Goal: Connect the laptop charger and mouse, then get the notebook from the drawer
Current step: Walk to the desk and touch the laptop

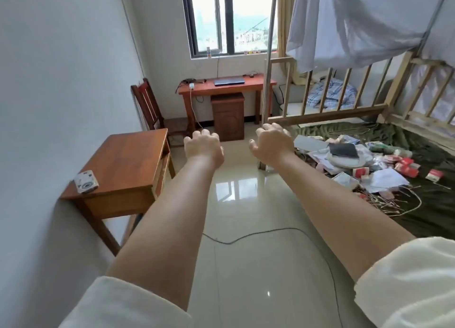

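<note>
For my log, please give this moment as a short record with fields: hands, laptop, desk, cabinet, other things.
left hand: empty, fingers curled, held out in the air
right hand: empty, same pose
laptop: closed, on the far desk under the window
cabinet: under the desk, shut
chair: left of the desk
small table: near left, by the wall

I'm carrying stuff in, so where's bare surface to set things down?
The small wooden side table by the left wall is bare apart from a small packet at its near corner. The wooden desk under the window has room right of the closed laptop. The green bed mat is cluttered.
</note>
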### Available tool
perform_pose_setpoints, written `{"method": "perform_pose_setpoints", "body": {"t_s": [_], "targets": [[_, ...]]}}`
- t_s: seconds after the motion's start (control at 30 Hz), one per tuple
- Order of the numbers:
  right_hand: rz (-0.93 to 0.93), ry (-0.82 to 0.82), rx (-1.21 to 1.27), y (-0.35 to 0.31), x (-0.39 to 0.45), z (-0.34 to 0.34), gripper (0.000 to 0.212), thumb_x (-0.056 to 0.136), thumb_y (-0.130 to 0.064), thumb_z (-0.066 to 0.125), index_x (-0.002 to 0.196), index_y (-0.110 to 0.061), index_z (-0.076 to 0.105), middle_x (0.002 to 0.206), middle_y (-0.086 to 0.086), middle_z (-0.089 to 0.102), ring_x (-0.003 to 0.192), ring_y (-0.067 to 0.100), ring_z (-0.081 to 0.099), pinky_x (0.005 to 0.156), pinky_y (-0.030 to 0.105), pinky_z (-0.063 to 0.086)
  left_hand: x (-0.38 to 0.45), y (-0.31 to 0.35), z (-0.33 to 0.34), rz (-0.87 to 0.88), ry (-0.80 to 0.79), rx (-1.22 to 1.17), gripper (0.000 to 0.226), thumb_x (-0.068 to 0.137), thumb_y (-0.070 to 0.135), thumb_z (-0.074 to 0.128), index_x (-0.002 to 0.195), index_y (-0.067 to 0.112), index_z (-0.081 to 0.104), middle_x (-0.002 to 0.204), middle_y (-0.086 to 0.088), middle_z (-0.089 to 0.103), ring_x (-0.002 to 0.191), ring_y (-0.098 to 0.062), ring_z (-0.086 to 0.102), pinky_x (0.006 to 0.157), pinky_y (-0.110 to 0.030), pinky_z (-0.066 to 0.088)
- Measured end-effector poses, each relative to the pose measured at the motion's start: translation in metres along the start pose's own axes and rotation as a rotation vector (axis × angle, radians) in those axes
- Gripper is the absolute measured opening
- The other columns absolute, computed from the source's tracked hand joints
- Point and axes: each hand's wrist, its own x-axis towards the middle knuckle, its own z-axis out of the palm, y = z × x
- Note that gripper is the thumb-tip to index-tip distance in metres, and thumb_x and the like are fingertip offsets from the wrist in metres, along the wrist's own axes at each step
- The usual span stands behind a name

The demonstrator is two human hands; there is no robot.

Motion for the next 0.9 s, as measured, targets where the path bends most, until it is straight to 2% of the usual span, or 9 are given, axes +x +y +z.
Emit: {"method": "perform_pose_setpoints", "body": {"t_s": [0.07,0.2,0.33,0.47,0.63,0.73,0.9], "targets": [[0.015,-0.083,-0.021,0.001,0.006,0.026,0.037,0.092,-0.030,0.042,0.108,-0.002,0.059,0.118,0.015,0.060,0.115,0.031,0.048,0.095,0.038,0.039,0.008,0.000,0.026,-0.011,-0.130,0.020,0.041,0.095,0.033,0.039,0.127,0.009,0.047,0.134,-0.013,0.049,0.124,-0.030,0.042,0.101,-0.041,0.037],[0.054,-0.251,-0.028,0.015,0.033,0.100,0.035,0.090,-0.029,0.042,0.105,-0.003,0.059,0.117,0.015,0.060,0.110,0.031,0.051,0.090,0.036,0.042,0.045,-0.002,0.099,0.001,-0.240,0.008,0.038,0.094,0.032,0.039,0.123,0.010,0.050,0.129,-0.012,0.053,0.119,-0.029,0.047,0.095,-0.039,0.041],[0.066,-0.297,-0.017,0.035,0.083,0.159,0.032,0.089,-0.028,0.043,0.099,-0.002,0.059,0.113,0.015,0.061,0.106,0.032,0.054,0.085,0.035,0.043,0.102,-0.004,0.153,0.036,-0.319,-0.009,0.038,0.094,0.034,0.038,0.121,0.009,0.051,0.126,-0.012,0.055,0.115,-0.029,0.049,0.091,-0.038,0.043],[0.071,-0.351,0.009,0.058,0.178,0.218,0.033,0.091,-0.029,0.042,0.102,-0.003,0.058,0.113,0.015,0.061,0.107,0.032,0.054,0.084,0.035,0.043,0.203,-0.004,0.207,0.056,-0.377,-0.021,0.038,0.095,0.035,0.038,0.119,0.009,0.051,0.123,-0.012,0.055,0.113,-0.029,0.050,0.089,-0.037,0.044],[0.054,-0.384,-0.003,0.074,0.317,0.269,0.036,0.092,-0.030,0.041,0.111,-0.003,0.056,0.120,0.013,0.058,0.112,0.030,0.051,0.081,0.033,0.043,0.343,-0.015,0.243,0.046,-0.416,-0.025,0.040,0.095,0.035,0.037,0.123,0.009,0.049,0.125,-0.013,0.054,0.115,-0.029,0.049,0.091,-0.037,0.043],[0.031,-0.403,0.001,0.069,0.394,0.301,0.036,0.092,-0.032,0.041,0.105,-0.002,0.056,0.116,0.014,0.059,0.109,0.031,0.052,0.074,0.031,0.041,0.420,-0.035,0.264,0.024,-0.425,-0.024,0.039,0.095,0.035,0.036,0.121,0.009,0.049,0.124,-0.013,0.054,0.115,-0.030,0.048,0.092,-0.039,0.042],[-0.009,-0.398,0.012,0.054,0.531,0.372,0.035,0.090,-0.033,0.043,0.102,-0.003,0.058,0.113,0.014,0.060,0.107,0.032,0.053,0.080,0.034,0.045,0.556,-0.075,0.314,-0.019,-0.419,-0.017,0.039,0.095,0.036,0.036,0.118,0.008,0.050,0.126,-0.013,0.053,0.117,-0.030,0.047,0.093,-0.040,0.041]]}}
